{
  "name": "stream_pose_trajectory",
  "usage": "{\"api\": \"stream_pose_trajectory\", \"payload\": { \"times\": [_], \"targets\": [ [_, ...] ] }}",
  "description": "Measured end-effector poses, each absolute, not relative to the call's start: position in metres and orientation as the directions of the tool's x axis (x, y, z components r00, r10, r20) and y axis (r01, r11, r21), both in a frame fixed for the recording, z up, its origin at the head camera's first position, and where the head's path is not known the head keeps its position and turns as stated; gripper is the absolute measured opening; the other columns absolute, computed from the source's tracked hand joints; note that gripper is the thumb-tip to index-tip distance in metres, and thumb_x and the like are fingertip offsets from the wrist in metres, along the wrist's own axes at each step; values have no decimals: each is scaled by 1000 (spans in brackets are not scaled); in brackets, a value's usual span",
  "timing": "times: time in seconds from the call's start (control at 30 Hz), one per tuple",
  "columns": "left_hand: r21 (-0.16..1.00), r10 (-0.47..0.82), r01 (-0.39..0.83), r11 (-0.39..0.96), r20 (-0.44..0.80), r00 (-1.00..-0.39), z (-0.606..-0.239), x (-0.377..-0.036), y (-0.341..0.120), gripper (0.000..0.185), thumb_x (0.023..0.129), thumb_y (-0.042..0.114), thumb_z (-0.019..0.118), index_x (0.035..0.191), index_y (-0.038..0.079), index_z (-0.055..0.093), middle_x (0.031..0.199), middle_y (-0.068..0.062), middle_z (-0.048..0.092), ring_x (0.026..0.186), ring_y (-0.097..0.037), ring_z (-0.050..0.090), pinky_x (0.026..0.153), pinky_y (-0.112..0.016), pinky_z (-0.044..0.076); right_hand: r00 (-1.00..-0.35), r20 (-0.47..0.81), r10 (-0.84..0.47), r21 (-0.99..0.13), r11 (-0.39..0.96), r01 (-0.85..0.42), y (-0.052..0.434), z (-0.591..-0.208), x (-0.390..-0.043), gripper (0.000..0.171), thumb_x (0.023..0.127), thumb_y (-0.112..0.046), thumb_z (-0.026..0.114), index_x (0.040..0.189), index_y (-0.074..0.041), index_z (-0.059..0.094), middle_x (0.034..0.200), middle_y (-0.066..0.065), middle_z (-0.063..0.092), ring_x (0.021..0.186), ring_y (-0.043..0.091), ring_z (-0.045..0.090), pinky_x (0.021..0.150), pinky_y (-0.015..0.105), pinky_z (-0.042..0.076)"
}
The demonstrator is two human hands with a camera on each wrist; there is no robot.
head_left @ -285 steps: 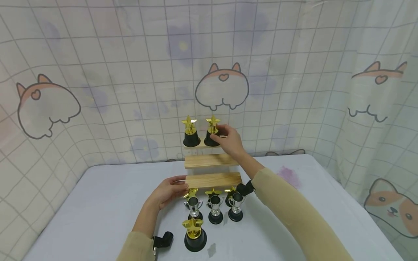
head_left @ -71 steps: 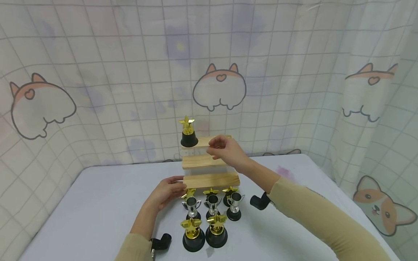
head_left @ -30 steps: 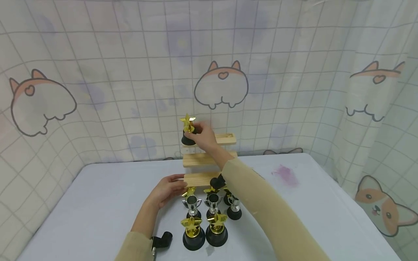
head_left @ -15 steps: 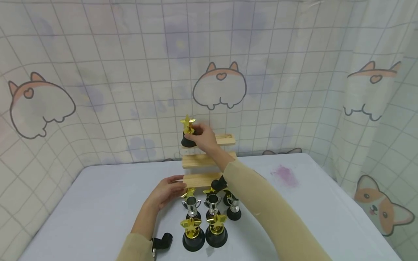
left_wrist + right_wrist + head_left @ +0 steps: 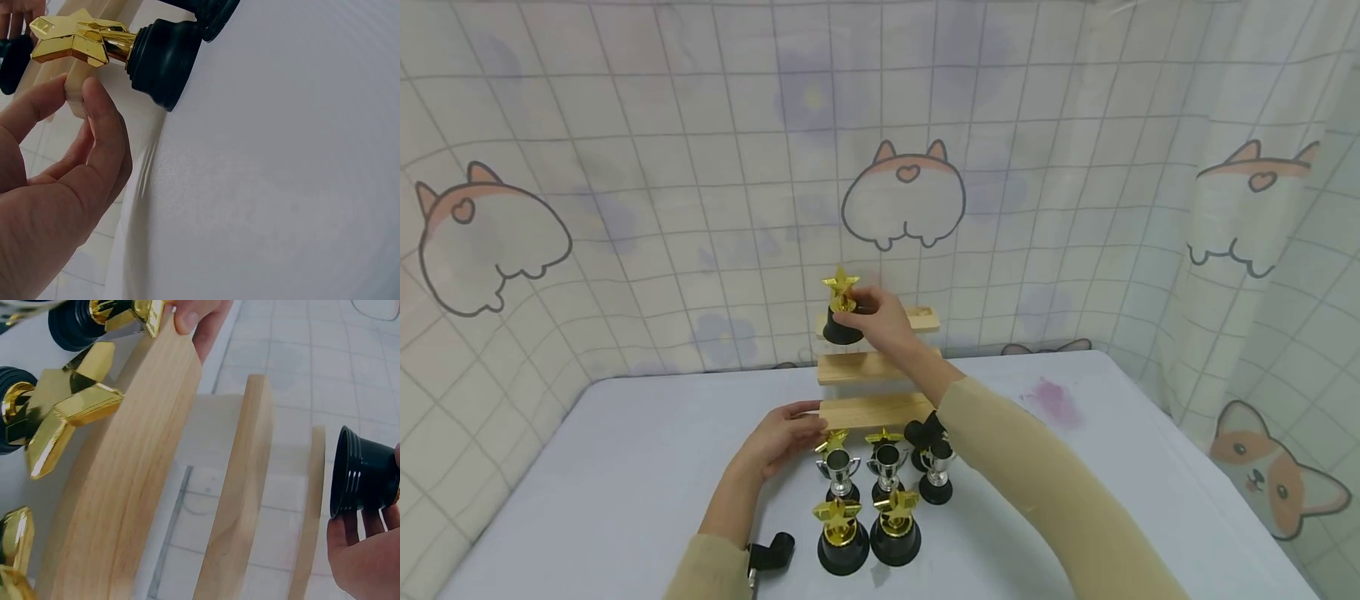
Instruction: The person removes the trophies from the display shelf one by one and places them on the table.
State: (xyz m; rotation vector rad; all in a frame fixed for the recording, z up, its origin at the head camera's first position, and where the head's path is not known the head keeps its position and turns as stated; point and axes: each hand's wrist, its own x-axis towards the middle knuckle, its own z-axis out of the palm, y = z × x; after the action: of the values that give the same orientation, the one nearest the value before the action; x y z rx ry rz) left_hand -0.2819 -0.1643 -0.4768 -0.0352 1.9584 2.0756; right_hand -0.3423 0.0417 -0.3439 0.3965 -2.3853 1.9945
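Note:
My right hand [image 5: 883, 321] holds a star trophy [image 5: 842, 332], gold on a black base, at the left of the top step of a wooden tiered stand [image 5: 868, 411]. In the right wrist view the black base [image 5: 362, 475] stands apart from the top board [image 5: 310, 506], with fingers under it. My left hand [image 5: 784, 440] pinches the left end of the lowest step; the left wrist view shows thumb and finger on that wooden end [image 5: 75, 94]. In front of the stand are silver cup trophies [image 5: 839, 463], with gold star trophies behind them, partly hidden by the lowest step.
Two more star trophies [image 5: 842, 542] stand side by side nearest me on the white-covered table [image 5: 647, 467]. A patterned curtain [image 5: 700, 208] hangs close behind the stand. The right wrist's black camera [image 5: 925, 429] overlaps the rightmost trophies.
The right-hand star trophy went from the top step to the front row. My right hand then took the left one, now lifted slightly right and toward me. My left hand stayed put.

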Motion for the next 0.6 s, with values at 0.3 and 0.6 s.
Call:
{"api": "stream_pose_trajectory", "payload": {
  "times": [0.3,0.6],
  "targets": [
    [975,189,-218,-39,-207,-960,-478,-283,-162,53,98,2,65,146,-10,45,121,-21,64,93,-18,69,85,-29,60,-970,136,-202,-975,148,-167,61,-341,-321,56,92,-17,80,142,-4,57,138,11,61,127,29,56,105,41,51],
    [979,183,-202,-30,-193,-964,-479,-281,-162,54,97,1,64,145,-12,45,119,-21,64,92,-18,68,85,-30,60,-977,97,-191,-974,182,-133,85,-352,-295,57,91,-18,81,141,-4,58,134,10,63,125,28,58,105,43,51]
  ]
}}
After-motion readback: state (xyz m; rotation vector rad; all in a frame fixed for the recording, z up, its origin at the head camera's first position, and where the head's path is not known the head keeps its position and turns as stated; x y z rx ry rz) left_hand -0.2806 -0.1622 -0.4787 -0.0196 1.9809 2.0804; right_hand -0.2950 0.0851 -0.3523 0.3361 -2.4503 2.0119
